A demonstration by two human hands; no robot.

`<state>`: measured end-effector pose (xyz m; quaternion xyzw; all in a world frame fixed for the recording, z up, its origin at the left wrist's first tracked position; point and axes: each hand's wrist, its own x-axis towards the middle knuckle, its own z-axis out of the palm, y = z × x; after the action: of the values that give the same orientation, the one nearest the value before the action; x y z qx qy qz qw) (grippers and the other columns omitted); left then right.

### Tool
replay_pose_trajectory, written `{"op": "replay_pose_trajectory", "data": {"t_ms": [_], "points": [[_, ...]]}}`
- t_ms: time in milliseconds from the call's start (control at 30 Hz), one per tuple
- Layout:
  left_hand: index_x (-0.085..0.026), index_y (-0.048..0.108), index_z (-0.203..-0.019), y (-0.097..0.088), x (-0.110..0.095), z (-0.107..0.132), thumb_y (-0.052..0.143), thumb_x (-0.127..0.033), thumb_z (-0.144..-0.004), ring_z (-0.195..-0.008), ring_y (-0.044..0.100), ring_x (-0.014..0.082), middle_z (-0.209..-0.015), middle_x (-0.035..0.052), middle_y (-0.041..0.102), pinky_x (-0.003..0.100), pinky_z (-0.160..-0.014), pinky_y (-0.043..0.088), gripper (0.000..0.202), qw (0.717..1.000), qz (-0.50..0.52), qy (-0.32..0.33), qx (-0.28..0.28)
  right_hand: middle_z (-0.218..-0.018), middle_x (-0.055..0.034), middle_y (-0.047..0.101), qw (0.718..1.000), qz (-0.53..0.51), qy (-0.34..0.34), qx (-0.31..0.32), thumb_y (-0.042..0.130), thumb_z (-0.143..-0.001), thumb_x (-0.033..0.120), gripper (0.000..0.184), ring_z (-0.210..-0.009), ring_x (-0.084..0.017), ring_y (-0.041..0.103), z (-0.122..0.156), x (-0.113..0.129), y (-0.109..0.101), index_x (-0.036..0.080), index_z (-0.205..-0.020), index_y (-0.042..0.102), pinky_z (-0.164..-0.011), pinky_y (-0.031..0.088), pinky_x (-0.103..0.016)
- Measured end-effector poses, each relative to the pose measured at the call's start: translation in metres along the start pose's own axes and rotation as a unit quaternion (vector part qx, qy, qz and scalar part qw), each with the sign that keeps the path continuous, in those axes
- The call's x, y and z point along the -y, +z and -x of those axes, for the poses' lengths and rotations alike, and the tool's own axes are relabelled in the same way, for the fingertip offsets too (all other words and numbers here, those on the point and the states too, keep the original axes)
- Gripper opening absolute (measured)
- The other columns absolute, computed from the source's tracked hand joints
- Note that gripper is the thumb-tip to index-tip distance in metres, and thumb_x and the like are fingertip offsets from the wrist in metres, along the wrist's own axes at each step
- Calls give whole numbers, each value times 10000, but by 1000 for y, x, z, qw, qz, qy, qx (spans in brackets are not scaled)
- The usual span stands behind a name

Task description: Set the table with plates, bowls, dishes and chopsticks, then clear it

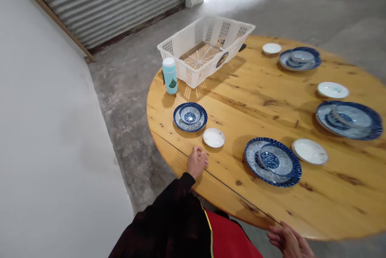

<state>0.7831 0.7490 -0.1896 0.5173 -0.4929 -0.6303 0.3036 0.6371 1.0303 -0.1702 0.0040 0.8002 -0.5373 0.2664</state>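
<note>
My left hand (197, 162) is over the near left edge of the wooden table (229, 117), fingers loosely bent and apart, with nothing visible in it. A small white saucer (214, 138) lies just beyond its fingertips. Behind that, a blue-and-white bowl (190, 114) stands on a matching blue-rimmed plate (178, 124). At the bottom, by the table's near edge, my right hand (291, 242) is partly cut off by the frame; its visible fingers are apart and hold nothing I can see. Nearer the middle is another bowl (271, 159) on a blue-rimmed plate (256, 174), beside a white saucer (309, 151).
A white plastic basket (196, 75) stands at the far left edge, with a light-blue bottle (169, 77) beside it. Two more plates (375, 123) with bowls and white saucers (333, 89) sit along the right. A white wall (54, 129) runs along the left.
</note>
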Motion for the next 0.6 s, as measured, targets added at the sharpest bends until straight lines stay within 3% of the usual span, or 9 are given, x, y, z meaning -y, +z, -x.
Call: {"op": "replay_pose_trajectory", "data": {"t_ms": [100,200,267,333,433,600], "points": [[-225,534,-1037,-20,6,37,585,-452,-891,-516,604,115,-676,-27,636,221,-507,482,275,998,-64,23,-3,-619,-30,711,998,-24,47,16,753,-522,561,417,-455,-241,646,-8,3,0,276,-812,660,-397,567,-352],[-242,557,-1020,-35,13,75,552,-425,-902,-554,623,140,-674,-20,639,248,-554,485,218,992,-122,25,-7,-593,-38,710,996,-26,73,48,768,-452,563,434,-446,-242,640,-19,-2,-8,265,-756,680,-383,549,-342],[-249,566,-1000,-34,16,94,522,-419,-909,-564,636,160,-666,-10,647,272,-577,492,197,987,-159,19,-9,-597,-47,715,995,-24,70,69,766,-437,576,452,-457,-255,650,-27,-7,-18,261,-753,696,-395,556,-356],[-256,575,-976,-23,16,108,495,-419,-914,-578,646,174,-678,1,657,288,-593,496,191,982,-188,26,-11,-603,-60,719,994,-32,70,82,766,-422,580,472,-467,-264,659,-35,-13,-34,248,-751,703,-407,560,-363],[-262,584,-947,18,11,122,472,-408,-918,-610,655,180,-700,11,668,291,-614,494,186,974,-219,57,-3,-603,-76,718,991,-53,95,83,775,-402,569,490,-475,-257,664,-48,-24,-65,224,-743,700,-416,556,-342],[-241,589,-967,133,5,156,445,-344,-928,-623,659,159,-686,-5,671,260,-626,485,181,961,-242,97,94,-612,-78,715,985,-119,120,33,802,-390,563,580,-479,-244,660,-70,-64,-152,208,-824,653,-421,553,-323]]}}
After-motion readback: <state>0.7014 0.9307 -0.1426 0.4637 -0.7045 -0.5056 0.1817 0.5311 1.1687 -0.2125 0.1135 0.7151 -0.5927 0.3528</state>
